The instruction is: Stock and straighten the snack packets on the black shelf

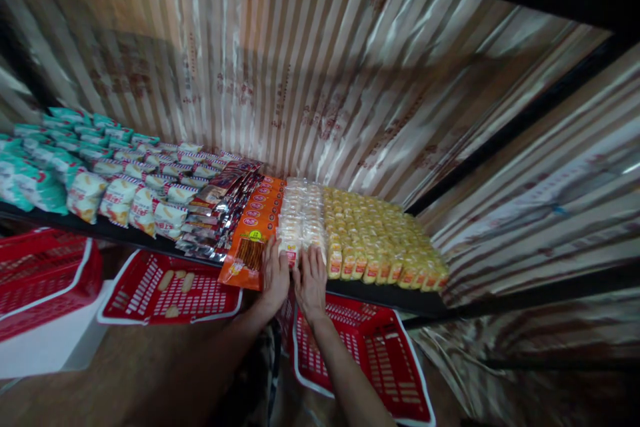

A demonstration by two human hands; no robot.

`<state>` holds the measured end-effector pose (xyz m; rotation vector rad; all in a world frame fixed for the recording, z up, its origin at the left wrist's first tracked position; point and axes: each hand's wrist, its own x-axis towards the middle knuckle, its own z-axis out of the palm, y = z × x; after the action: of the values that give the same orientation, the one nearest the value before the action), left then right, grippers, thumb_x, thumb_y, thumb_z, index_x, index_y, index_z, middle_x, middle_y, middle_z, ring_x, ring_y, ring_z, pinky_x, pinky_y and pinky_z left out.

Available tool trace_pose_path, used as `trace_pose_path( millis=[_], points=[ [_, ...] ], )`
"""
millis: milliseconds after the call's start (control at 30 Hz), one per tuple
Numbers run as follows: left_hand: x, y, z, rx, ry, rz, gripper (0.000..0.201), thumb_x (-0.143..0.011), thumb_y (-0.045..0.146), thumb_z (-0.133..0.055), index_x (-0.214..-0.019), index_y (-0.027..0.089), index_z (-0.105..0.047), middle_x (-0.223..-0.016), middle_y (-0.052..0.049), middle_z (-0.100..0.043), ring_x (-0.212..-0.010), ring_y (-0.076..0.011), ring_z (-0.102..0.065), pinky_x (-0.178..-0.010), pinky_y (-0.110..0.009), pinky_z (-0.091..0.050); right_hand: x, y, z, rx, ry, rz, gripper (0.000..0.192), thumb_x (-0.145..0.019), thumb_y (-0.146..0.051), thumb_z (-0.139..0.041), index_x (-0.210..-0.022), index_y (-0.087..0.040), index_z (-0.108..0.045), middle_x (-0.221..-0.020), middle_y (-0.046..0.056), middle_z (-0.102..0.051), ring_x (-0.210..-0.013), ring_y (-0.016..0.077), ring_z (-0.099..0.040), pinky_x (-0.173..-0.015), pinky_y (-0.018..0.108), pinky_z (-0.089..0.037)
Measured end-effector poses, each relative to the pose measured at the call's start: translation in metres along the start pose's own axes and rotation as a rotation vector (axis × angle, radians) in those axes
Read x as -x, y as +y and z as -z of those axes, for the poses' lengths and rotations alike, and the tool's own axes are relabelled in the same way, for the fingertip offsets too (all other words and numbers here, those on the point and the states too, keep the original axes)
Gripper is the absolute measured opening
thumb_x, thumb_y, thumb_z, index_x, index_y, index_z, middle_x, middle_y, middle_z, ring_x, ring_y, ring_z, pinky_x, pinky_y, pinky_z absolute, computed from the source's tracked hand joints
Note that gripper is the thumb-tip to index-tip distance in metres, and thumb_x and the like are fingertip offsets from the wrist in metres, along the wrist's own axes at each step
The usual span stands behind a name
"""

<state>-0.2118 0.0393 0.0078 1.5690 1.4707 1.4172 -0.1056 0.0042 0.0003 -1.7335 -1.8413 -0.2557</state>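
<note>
Two rows of small white wrapped snack packs (294, 217) run back along the dark shelf. My left hand (276, 275) rests at the front left corner of these rows, its fingers stretched upward beside the foremost pack. Against the front of the right-hand row lies my right hand (311, 285), fingers extended and touching the packs. Neither hand is visibly wrapped round a pack. Just left of my left hand, a flat orange snack bag (255, 230) overhangs the shelf edge. Yellow wrapped packs (383, 240) stand in tight rows on the right.
Further left are dark shiny packets (215, 213), white snack bags (143, 203) and teal bags (43, 170). Below the shelf (390, 295) sit red baskets (165, 287) (370, 353) and another red basket (50, 280) over a white box (65, 347). Striped plastic sheeting (280, 73) hangs behind.
</note>
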Motion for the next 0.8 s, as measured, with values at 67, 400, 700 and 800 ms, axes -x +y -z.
trace_pose_path(
  millis=[67,400,700,800],
  points=[
    [-0.03,0.001,0.002,-0.004,-0.022,-0.003,0.043,-0.094,0.035,-0.027,-0.127,0.018,-0.046,-0.139,-0.01,-0.044,-0.135,-0.0201,-0.03,-0.113,-0.042,-0.024,-0.009,-0.001,-0.002,0.026,-0.006,0.008,0.051,-0.093,-0.033,-0.035,-0.141,-0.017,-0.032,-0.15,0.014,-0.025,-0.14,0.0266,-0.013,-0.107,0.051,-0.024],
    [-0.098,-0.012,-0.027,0.018,-0.18,0.054,0.034,-0.088,0.036,-0.053,-0.117,0.018,-0.054,-0.12,-0.008,-0.054,-0.102,-0.0206,-0.056,-0.087,-0.042,-0.048,-0.022,0.007,-0.015,0.104,0.007,0.028,0.051,-0.092,-0.03,-0.038,-0.142,-0.02,-0.032,-0.148,0.011,-0.029,-0.139,0.0271,-0.02,-0.106,0.05,-0.023],
    [-0.091,-0.015,-0.05,-0.028,-0.173,0.228,0.05,-0.096,0.036,-0.021,-0.132,0.01,-0.043,-0.141,-0.014,-0.042,-0.133,-0.0198,-0.035,-0.111,-0.033,-0.028,-0.021,0.01,-0.017,0.082,0.0,0.007,0.053,-0.091,-0.028,-0.039,-0.143,-0.021,-0.03,-0.149,0.01,-0.028,-0.139,0.0269,-0.02,-0.108,0.049,-0.021],
    [-0.089,-0.008,-0.05,0.001,-0.17,0.234,0.052,-0.095,0.037,-0.022,-0.135,0.008,-0.038,-0.143,-0.015,-0.038,-0.133,-0.0196,-0.034,-0.112,-0.033,-0.026,-0.022,0.011,-0.018,0.097,0.016,0.008,0.053,-0.091,-0.028,-0.039,-0.143,-0.021,-0.03,-0.148,0.01,-0.03,-0.138,0.026,-0.021,-0.108,0.049,-0.022]
  ],
)
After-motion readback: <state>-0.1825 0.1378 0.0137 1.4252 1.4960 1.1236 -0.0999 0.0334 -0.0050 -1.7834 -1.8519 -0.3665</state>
